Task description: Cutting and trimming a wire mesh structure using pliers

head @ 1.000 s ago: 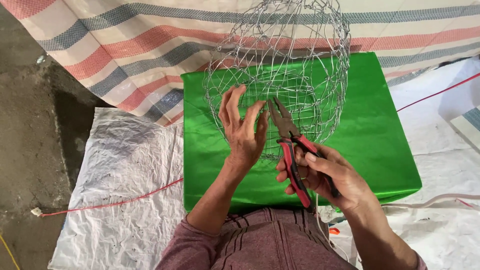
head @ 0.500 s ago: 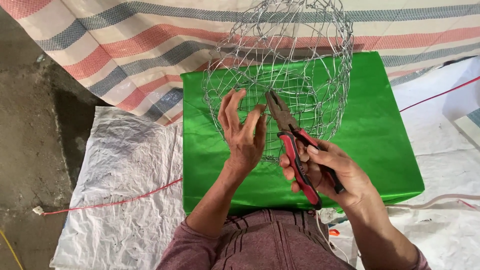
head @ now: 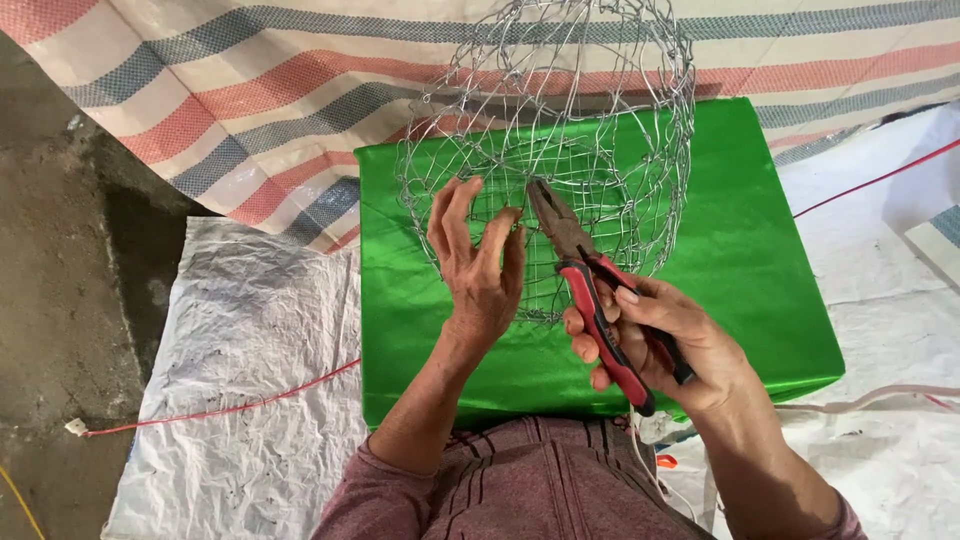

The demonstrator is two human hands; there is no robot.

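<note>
where the striped tarpaulin [head: 250, 110] covers the far ground, a green-wrapped block [head: 760, 260] sits in front of it on white woven sacking [head: 240, 350], with bare concrete floor [head: 50, 280] to the left. a round wire-mesh cage [head: 560, 130] stands on the block's far left part, reaching past its far edge, its open mesh facing the person. a thin red cord [head: 220, 408] runs across the sacking toward the block's near left corner. the left hand [head: 480, 270] is spread open, fingers resting against the cage's near mesh, holding nothing closed. the right hand [head: 665, 345] is wrapped around the red-and-black handles of combination pliers [head: 585, 270], whose nose points into the mesh beside the left fingertips.
</note>
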